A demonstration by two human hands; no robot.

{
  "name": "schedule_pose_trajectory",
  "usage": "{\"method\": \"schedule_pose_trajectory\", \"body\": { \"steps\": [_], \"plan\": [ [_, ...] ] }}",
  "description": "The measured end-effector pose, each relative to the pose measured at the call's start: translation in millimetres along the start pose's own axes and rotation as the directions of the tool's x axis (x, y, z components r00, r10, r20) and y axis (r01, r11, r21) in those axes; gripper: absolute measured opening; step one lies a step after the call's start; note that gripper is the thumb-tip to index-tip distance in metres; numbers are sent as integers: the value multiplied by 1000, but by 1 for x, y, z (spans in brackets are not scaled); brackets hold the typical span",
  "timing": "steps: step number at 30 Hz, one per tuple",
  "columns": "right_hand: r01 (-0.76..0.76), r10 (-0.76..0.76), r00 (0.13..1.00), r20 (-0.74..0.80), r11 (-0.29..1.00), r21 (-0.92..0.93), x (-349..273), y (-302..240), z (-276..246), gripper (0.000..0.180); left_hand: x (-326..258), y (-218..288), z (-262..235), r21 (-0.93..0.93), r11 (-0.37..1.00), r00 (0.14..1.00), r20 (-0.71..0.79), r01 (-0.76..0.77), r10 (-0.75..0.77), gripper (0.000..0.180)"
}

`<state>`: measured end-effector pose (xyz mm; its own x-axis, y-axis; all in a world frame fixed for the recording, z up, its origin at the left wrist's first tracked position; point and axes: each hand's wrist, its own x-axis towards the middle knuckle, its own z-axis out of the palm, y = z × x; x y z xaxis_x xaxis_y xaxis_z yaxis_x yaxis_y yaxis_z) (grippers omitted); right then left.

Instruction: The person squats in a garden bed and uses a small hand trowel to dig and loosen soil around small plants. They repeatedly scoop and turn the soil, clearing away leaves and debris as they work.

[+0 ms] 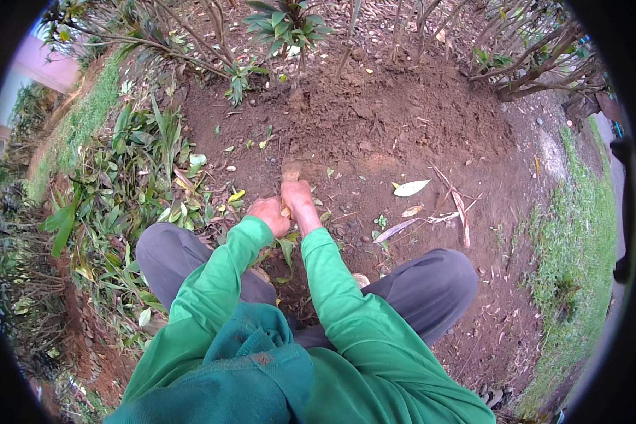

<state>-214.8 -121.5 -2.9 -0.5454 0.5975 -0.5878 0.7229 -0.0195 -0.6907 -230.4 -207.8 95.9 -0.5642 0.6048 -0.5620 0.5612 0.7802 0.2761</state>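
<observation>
both hands low on bare soil (374,127). right hand (298,200) clasps wooden tool handle (290,172), long axis pointing ahead. left hand (270,215) just beside, fist curled; hold unclear.

A short brownish wooden tool handle (290,172) is standing nearly upright at the centre of the frame, its lower part sitting hidden between two soil-stained hands, its tip poking up over bare reddish-brown earth.
</observation>
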Motion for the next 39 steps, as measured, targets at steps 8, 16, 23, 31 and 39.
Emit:
{"method": "schedule_pose_trajectory", "body": {
  "steps": [8,16,23,31,39],
  "plan": [
    [-218,202,976,83,871,441,-47,11,29,34,-31,-21,-5,169,985,992,123,-44,23,33],
    [-175,183,982,41,814,554,-17,31,57,25,-3,-29,15,204,978,994,87,49,-68,49],
    [137,-134,991,-27,964,229,14,58,74,32,17,-52,61,160,983,995,24,88,-93,71],
    [87,-30,977,-210,959,269,15,57,82,35,28,-68,99,213,971,994,-45,111,-104,80],
    [12,14,999,-35,760,650,60,55,85,18,44,-39,56,302,947,993,-77,109,-89,46]
  ]
}}
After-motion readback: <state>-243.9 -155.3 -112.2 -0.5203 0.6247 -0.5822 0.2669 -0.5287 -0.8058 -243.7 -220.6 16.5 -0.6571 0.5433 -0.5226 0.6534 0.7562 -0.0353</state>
